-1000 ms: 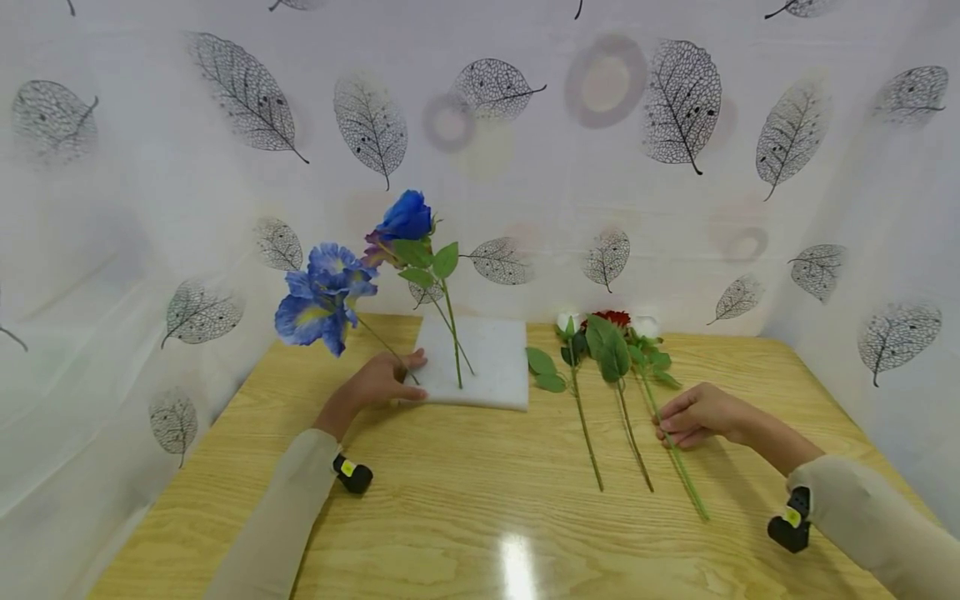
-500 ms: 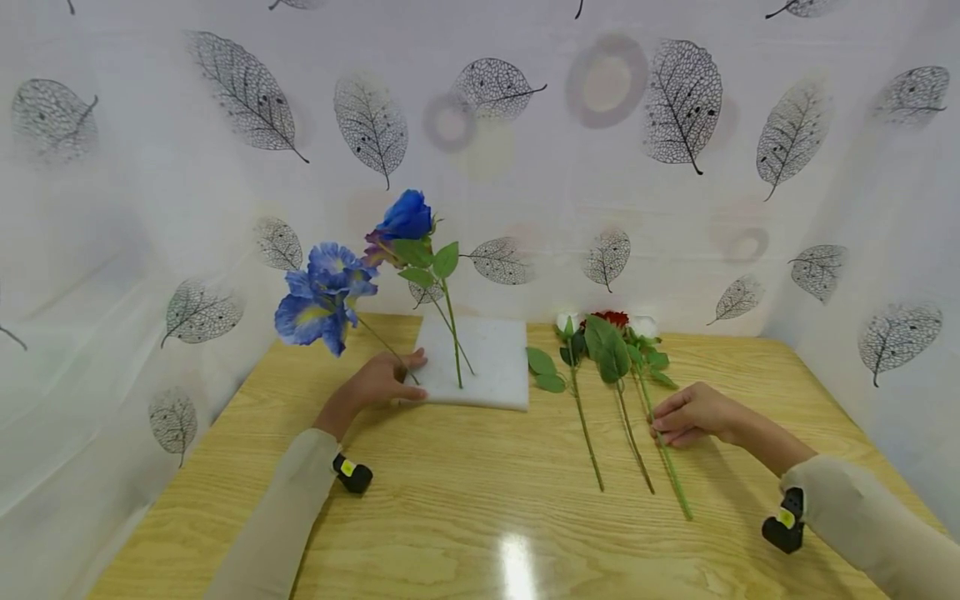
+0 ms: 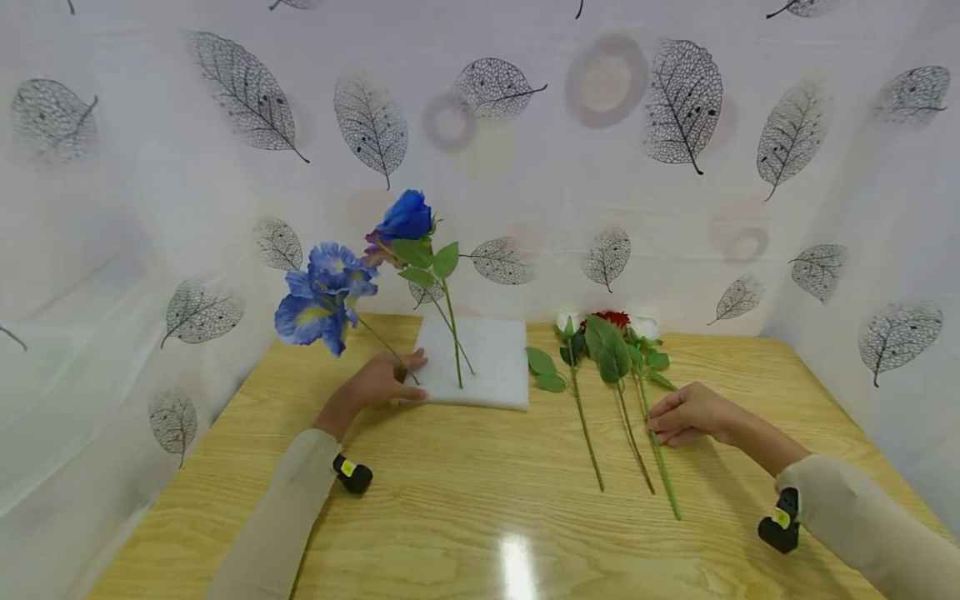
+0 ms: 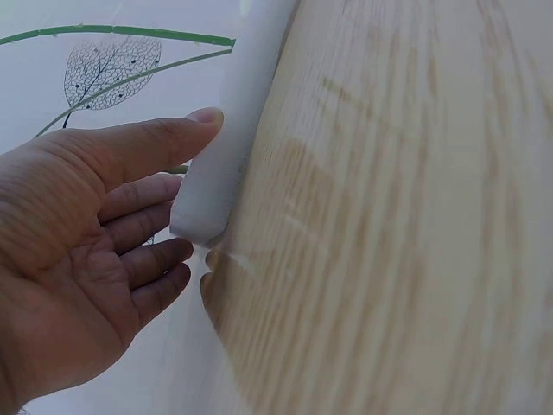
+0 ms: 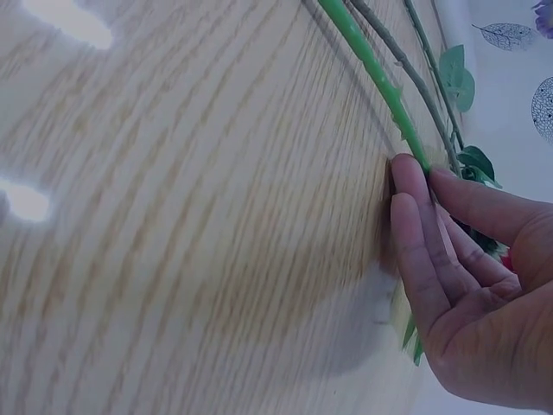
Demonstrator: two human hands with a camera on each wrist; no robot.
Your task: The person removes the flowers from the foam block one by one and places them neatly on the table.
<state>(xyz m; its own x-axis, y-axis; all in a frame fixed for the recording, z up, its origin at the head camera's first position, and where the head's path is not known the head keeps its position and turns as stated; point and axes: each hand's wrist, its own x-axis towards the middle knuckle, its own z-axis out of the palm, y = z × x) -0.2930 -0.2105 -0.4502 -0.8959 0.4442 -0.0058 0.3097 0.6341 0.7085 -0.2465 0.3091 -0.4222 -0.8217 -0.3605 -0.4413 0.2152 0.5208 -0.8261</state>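
In the head view, my left hand (image 3: 384,379) grips the left edge of a white foam block (image 3: 498,362), thumb at its front side. The left wrist view shows the thumb on the foam (image 4: 220,173) and the fingers round its corner. A blue rose (image 3: 407,217), a blue iris (image 3: 318,304) and a partly hidden purple flower (image 3: 377,250) stand with their stems in the block, leaning left. My right hand (image 3: 693,414) pinches the green stem (image 5: 371,65) of the rightmost flower, a white rose (image 3: 645,326), between thumb and fingers.
Left of the held stem lie a red flower (image 3: 615,318) with large green leaves and another white rose (image 3: 567,321), stems toward me. The wooden table (image 3: 450,492) ends at a leaf-printed curtain (image 3: 525,167) behind.
My right hand has shifted slightly left, and the lower end of the stem it pinches has swung left, nearer the middle stem. The left hand and the block have not moved.
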